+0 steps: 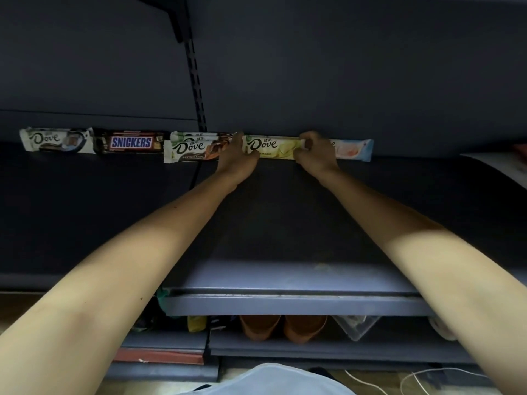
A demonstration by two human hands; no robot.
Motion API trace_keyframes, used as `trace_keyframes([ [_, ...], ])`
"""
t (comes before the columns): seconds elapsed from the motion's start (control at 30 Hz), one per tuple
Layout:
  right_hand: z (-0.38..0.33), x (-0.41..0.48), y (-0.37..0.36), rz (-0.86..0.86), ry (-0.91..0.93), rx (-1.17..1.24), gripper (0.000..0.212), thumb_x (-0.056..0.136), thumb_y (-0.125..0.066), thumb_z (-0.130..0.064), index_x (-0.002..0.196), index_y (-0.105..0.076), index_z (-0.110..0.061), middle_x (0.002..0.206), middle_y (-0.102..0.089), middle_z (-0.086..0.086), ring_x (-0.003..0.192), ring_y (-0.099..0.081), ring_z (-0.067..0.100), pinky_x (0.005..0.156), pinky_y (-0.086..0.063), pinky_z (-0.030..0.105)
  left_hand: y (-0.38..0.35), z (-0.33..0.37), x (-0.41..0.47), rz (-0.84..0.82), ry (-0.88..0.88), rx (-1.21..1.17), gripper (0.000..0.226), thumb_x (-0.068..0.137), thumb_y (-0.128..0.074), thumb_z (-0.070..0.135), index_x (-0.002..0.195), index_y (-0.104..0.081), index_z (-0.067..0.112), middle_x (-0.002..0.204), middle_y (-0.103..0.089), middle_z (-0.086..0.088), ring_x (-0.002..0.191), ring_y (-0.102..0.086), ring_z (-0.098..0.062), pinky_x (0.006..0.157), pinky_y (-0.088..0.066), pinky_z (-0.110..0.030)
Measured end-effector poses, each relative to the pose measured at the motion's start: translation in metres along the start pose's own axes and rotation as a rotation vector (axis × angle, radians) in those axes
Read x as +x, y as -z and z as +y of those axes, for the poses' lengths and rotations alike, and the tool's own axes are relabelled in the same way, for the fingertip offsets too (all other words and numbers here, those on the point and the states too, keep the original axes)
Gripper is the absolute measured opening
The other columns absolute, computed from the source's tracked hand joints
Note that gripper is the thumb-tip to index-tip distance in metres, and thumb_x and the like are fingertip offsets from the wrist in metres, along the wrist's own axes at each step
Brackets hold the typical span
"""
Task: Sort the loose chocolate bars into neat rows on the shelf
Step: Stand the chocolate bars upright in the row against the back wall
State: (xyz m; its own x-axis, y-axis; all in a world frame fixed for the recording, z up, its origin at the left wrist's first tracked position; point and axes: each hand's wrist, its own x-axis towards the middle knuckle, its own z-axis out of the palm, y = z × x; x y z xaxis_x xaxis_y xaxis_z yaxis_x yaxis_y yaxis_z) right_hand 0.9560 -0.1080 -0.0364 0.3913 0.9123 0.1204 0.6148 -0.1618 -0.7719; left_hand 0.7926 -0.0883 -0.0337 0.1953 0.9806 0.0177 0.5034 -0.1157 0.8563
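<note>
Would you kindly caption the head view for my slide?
Left hand and right hand hold a yellow Dove bar at the back of the shelf.

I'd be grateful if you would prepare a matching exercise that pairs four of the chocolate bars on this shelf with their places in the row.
Things:
1. Snickers bar
2. yellow Dove bar
3. pale blue bar
4. white and dark-blue Dove bar

Places:
A. far right end of the row
B. far left end of the row
C. held between the left hand and the right hand
D. second from the left

Pairs: 1-D, 2-C, 3-A, 4-B
</note>
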Motion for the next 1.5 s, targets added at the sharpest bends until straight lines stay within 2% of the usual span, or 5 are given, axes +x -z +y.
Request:
trace_keyframes([
  [0.27,-0.009,-0.004,-0.004,0.089,0.061,0.031,0.047,0.086,-0.054,-0.008,0.131,-0.043,-0.011,0.136,-0.038,0.013,0.120,-0.043,0.023,0.103,-0.033,0.025,0.009,-0.001,-0.010,-0.086,-0.100,0.000,0.063,0.093,-0.047,0.013,0.148,-0.016,0.024,0.155,-0.017,0.001,0.140,-0.022,-0.016,0.099,-0.019,-0.014],
  [0.6,-0.073,-0.025,-0.079,-0.099,0.246,0.208,0.022,0.089,-0.049,-0.002,0.103,-0.065,-0.007,0.104,-0.064,0.006,0.098,-0.061,0.018,0.090,-0.050,0.032,0.079,-0.047,-0.031,0.094,-0.105,-0.028,0.035,0.095,-0.044,0.013,0.127,-0.055,0.021,0.126,-0.055,0.007,0.117,-0.047,-0.005,0.090,-0.032,-0.007],
  [0.8,-0.138,-0.058,-0.153,-0.358,0.397,0.201,0.017,0.093,-0.050,-0.009,0.097,-0.066,-0.010,0.090,-0.062,0.000,0.083,-0.059,0.013,0.081,-0.053,0.032,0.157,-0.097,-0.042,0.206,-0.023,0.006,0.036,0.094,-0.042,0.012,0.125,-0.056,0.023,0.128,-0.058,0.004,0.116,-0.053,-0.012,0.103,-0.041,-0.029],
  [1.33,-0.298,-0.110,-0.372,-0.547,0.454,0.077,0.021,0.088,-0.056,-0.008,0.107,-0.064,-0.015,0.106,-0.060,-0.002,0.095,-0.053,0.005,0.068,-0.039,0.000,0.401,-0.243,-0.044,0.352,-0.011,0.054,0.033,0.093,-0.044,0.008,0.122,-0.058,0.018,0.123,-0.057,0.007,0.110,-0.049,-0.002,0.091,-0.037,-0.013],
  [1.5,-0.342,-0.108,-0.416,-0.487,0.606,-0.154,0.030,0.086,-0.063,-0.020,0.115,-0.061,-0.012,0.121,-0.058,0.007,0.110,-0.056,0.018,0.085,-0.039,0.018,0.460,-0.270,-0.041,0.348,-0.013,0.052,0.029,0.092,-0.046,0.009,0.117,-0.060,0.018,0.114,-0.061,0.005,0.111,-0.055,-0.010,0.093,-0.042,-0.021],
])
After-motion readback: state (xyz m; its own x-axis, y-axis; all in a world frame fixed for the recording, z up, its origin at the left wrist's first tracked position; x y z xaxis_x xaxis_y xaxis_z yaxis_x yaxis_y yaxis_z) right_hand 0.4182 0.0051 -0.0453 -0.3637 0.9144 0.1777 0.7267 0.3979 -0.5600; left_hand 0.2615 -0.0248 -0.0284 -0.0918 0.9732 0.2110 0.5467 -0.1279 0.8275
